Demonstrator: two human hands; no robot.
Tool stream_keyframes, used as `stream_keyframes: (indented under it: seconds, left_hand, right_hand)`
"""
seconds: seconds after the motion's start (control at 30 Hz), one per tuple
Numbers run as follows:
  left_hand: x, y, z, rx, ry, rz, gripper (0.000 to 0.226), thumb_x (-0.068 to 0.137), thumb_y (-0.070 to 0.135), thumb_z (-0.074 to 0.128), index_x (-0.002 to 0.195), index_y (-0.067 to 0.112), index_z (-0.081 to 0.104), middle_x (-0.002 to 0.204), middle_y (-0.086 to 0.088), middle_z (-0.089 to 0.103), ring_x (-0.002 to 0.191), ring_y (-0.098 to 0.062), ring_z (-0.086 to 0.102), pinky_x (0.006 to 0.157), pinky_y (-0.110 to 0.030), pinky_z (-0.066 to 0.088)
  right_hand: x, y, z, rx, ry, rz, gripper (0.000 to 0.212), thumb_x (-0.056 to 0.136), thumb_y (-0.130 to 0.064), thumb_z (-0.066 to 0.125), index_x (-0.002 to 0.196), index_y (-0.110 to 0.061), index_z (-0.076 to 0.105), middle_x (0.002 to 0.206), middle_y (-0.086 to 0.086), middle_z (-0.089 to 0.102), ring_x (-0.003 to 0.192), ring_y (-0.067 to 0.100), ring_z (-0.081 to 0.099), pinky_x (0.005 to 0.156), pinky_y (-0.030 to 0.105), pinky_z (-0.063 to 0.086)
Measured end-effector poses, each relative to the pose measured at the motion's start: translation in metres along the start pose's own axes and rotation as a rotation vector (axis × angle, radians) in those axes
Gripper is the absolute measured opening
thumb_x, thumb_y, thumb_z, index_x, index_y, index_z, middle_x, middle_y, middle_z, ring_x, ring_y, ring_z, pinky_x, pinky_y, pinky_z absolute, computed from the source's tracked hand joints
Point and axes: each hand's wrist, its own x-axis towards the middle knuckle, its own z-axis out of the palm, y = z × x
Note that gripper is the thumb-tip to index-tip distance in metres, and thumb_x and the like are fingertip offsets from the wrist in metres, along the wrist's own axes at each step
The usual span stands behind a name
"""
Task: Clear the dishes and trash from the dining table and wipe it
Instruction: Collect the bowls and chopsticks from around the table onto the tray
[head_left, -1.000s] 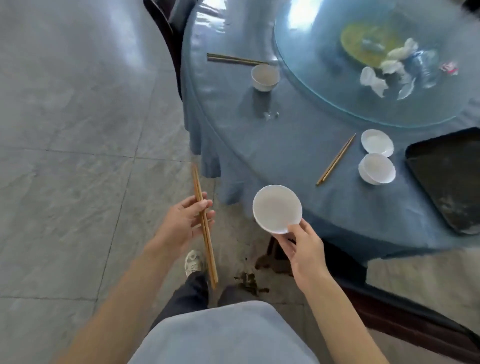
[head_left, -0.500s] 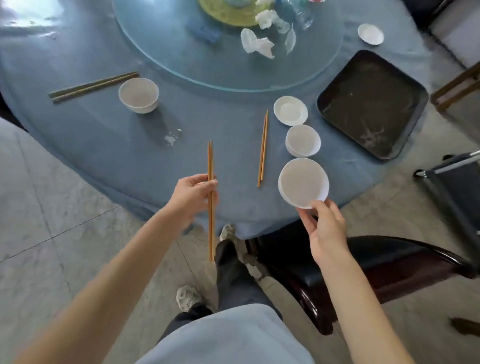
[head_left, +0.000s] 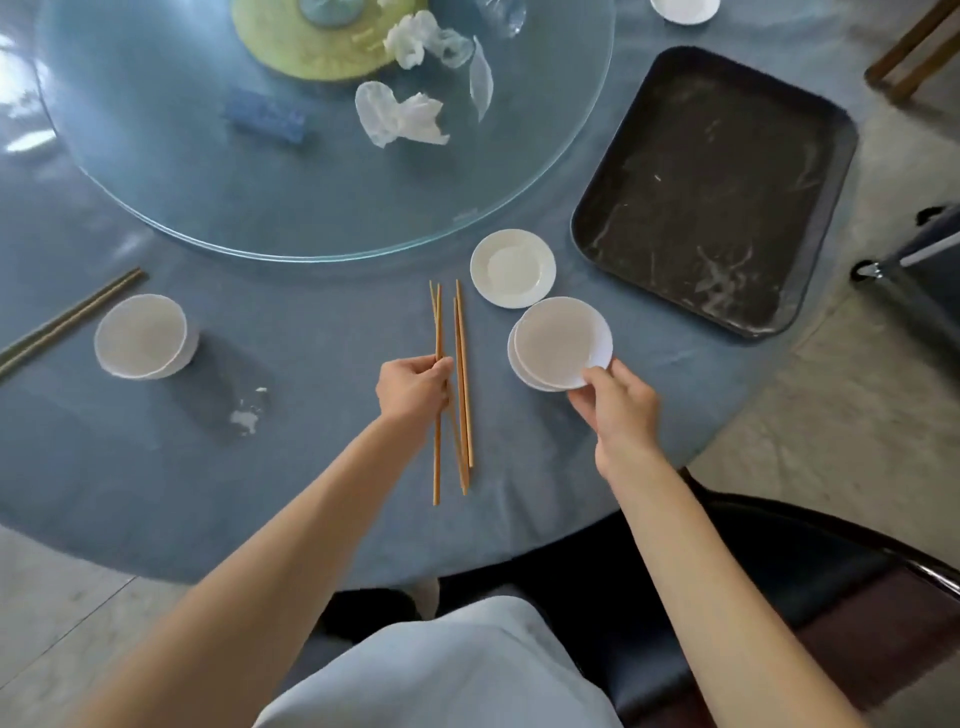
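White bowl (head_left: 563, 340) in your right hand (head_left: 618, 402), pinched at its rim, now sits over the bowl on the blue surface (head_left: 311, 322); a moment ago it hovered short. Your left hand (head_left: 413, 389) grips one chopstick pair (head_left: 437, 395) beside the lying pair (head_left: 462, 384), so stacking looks underway

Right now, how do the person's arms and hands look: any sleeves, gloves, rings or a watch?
Both forearms are bare up to the picture's edge, with no sleeves showing. The left hand and the right hand wear no gloves. No ring, watch or bracelet shows on either.
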Motion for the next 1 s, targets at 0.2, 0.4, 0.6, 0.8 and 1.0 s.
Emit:
stream_keyframes:
  seconds: [0.2,0.4,0.6,0.8,1.0]
  left_hand:
    - [0.021,0.0,0.029,0.179,0.083,0.002,0.028,0.09,0.026,0.066,0.064,0.017,0.073,0.062,-0.003,0.058,0.061,-0.022,0.052,0.072,-0.037,0.058]
    - [0.028,-0.001,0.04,0.315,0.139,0.029,0.016,0.093,0.028,0.063,0.094,0.016,0.075,0.085,0.003,0.07,0.082,-0.02,0.062,0.077,-0.028,0.045]
    - [0.033,0.001,0.049,0.485,0.149,0.024,0.029,0.09,0.032,0.069,0.114,0.016,0.063,0.112,-0.001,0.066,0.106,-0.025,0.062,0.084,-0.032,0.045]
    - [0.042,0.016,0.054,0.616,0.084,-0.06,0.03,0.073,0.024,0.067,0.098,0.007,0.064,0.093,-0.009,0.068,0.085,-0.031,0.066,0.067,-0.032,0.048]
    - [0.046,0.027,0.053,0.879,-0.029,0.048,0.013,0.083,0.021,0.063,0.087,0.01,0.057,0.084,-0.007,0.06,0.079,-0.028,0.062,0.063,-0.033,0.046]
  right_hand:
    - [0.02,0.006,0.003,-0.067,0.013,0.025,0.039,0.09,-0.001,0.064,0.071,-0.032,0.079,0.078,-0.015,0.075,0.091,0.012,0.071,0.075,0.023,0.061]
    - [0.029,0.012,0.001,-0.086,-0.024,0.05,0.034,0.09,-0.001,0.066,0.087,-0.033,0.078,0.094,-0.011,0.078,0.095,0.013,0.071,0.082,0.03,0.063]
    - [0.036,0.008,-0.003,-0.041,-0.038,0.08,0.036,0.091,0.0,0.069,0.112,-0.029,0.068,0.117,0.001,0.07,0.105,0.017,0.07,0.078,0.029,0.062]
    - [0.038,0.01,0.001,-0.065,-0.01,0.131,0.033,0.092,-0.003,0.067,0.108,-0.031,0.064,0.123,0.001,0.067,0.108,0.021,0.07,0.071,0.026,0.062]
    - [0.042,0.008,0.0,-0.127,-0.057,0.19,0.038,0.095,-0.008,0.062,0.128,-0.025,0.063,0.127,0.005,0.067,0.109,0.025,0.071,0.07,0.03,0.062]
